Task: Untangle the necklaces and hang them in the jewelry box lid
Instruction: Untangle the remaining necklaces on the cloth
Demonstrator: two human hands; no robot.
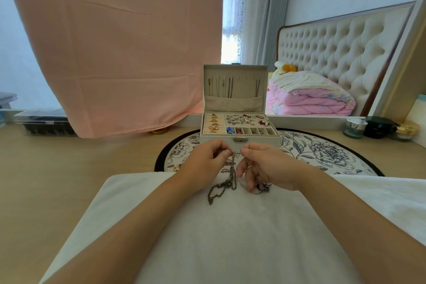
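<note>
A tangle of dark metal necklaces (pixel 227 182) hangs between my hands and trails onto the white towel (pixel 230 226). My left hand (pixel 205 161) pinches a chain at its top. My right hand (pixel 262 165) pinches the same bunch just to the right, with more chain and a purple pendant (pixel 262 186) under its curled fingers. Behind my hands stands the open white jewelry box (pixel 239 139). Its upright lid (pixel 235 87) shows several thin necklaces hanging above a fabric pocket. The tray below holds rings, earrings and small charms.
The box sits on a round floral mat (pixel 322 157) on a wooden tabletop. Small jars (pixel 378 129) stand at the right edge. A clear box with dark contents (pixel 43 124) lies at the left. A pink cloth (pixel 115 41) hangs behind; a mirror reflects a bed.
</note>
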